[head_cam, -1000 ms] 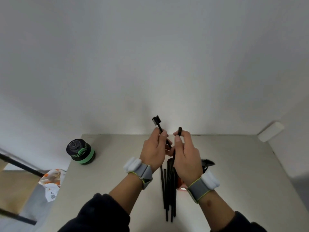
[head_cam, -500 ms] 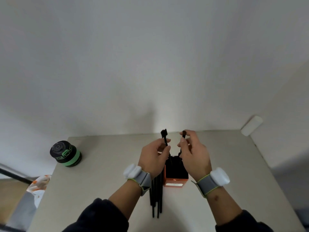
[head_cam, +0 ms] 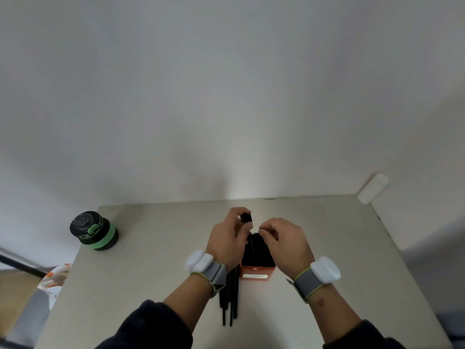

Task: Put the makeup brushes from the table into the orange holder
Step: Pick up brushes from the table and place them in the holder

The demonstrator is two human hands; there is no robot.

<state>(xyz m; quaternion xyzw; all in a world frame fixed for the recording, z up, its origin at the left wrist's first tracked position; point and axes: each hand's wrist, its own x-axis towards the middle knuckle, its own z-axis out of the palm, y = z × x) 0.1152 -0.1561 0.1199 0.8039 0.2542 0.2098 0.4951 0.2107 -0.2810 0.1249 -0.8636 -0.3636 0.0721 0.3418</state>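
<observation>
Orange plastic marks the holder (head_cam: 256, 272), standing on the table (head_cam: 327, 248) between the two wrists, its dark mouth just below the fingers. Since half a second ago both hands have dropped from above the holder to its mouth. The left hand (head_cam: 227, 241) is pinched closed on a brush with a square black head (head_cam: 246, 217), whose thin handle now runs down into the opening. The right hand (head_cam: 284, 241) is also pinched closed, apparently on a second thin brush, though its fingers hide most of it. Judgement: both brushes are being seated, not yet released. A bundle of black brushes (head_cam: 230, 298) remains flat on the table beside the holder, partly under the left wrist, so the task is well short of complete. A black-and-green canister (head_cam: 93, 230) stands well apart at the left.
</observation>
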